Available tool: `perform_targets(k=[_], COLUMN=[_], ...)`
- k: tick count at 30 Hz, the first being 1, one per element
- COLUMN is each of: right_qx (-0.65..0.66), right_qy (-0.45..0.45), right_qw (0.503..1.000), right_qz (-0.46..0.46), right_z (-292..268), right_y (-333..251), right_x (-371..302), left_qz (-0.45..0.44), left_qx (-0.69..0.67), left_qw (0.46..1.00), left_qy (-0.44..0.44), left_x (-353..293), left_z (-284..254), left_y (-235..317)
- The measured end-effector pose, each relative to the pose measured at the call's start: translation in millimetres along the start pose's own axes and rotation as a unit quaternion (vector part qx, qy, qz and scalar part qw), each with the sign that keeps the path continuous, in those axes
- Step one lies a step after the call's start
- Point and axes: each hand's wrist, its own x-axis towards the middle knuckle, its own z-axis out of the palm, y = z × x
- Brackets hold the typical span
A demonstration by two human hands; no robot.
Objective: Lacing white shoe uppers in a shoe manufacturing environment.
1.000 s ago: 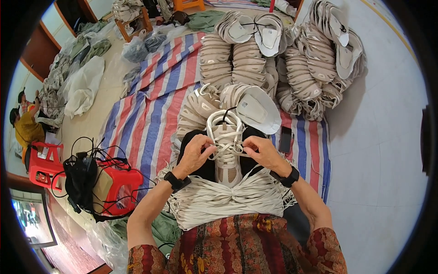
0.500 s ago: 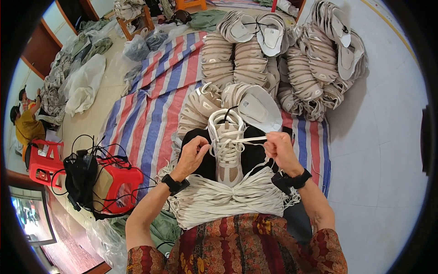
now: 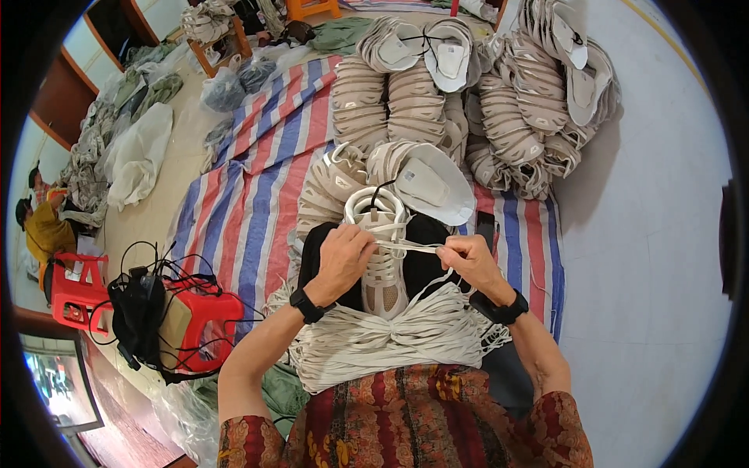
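Observation:
A beige and white shoe upper (image 3: pixel 382 295) lies toe toward me on the black cloth over my lap, threaded with a pale flat shoelace (image 3: pixel 417 247). My left hand (image 3: pixel 343 261) is closed at the left side of the lacing, thumb and fingers pinching the lace. To the right of the upper, my right hand (image 3: pixel 472 261) is closed on the lace, which stretches taut between both hands. A thick bundle of pale laces (image 3: pixel 390 347) lies across my lap, just below the toe. A black cord loops through the top of the upper.
Stacked shoe uppers (image 3: pixel 427 183) sit just beyond my lap, with taller stacks (image 3: pixel 519 105) behind them on a striped tarp (image 3: pixel 269 156). To the left are red stools (image 3: pixel 214 312) with a black bag (image 3: pixel 136 312) and cables. Two people (image 3: pixel 47 222) sit at the far left.
My left hand has moved right, onto the lacing, and pinches the lace. My right hand has come slightly lower, still gripping the lace. The whole view has shifted slightly.

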Motion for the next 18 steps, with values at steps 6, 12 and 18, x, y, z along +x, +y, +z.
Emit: perform_targets(k=[6, 12, 18], right_qx=[0.015, 0.015, -0.092], right_qy=[0.030, -0.017, -0.052], right_qw=[0.999, 0.998, 0.994], right_qz=[0.007, 0.053, -0.026], right_z=[-4.5, -6.9, 1.4], right_y=[8.7, 9.1, -0.4], right_x=[2.4, 3.4, 2.6], left_qz=[-0.003, -0.032, -0.048], left_qx=[0.187, 0.111, -0.002], left_qw=[0.982, 0.993, 0.999], left_qy=[0.010, -0.039, 0.013], left_x=[-22.0, -36.3, -22.8], left_z=[-49.1, -46.8, -32.8], left_y=[-43.4, -45.1, -23.0])
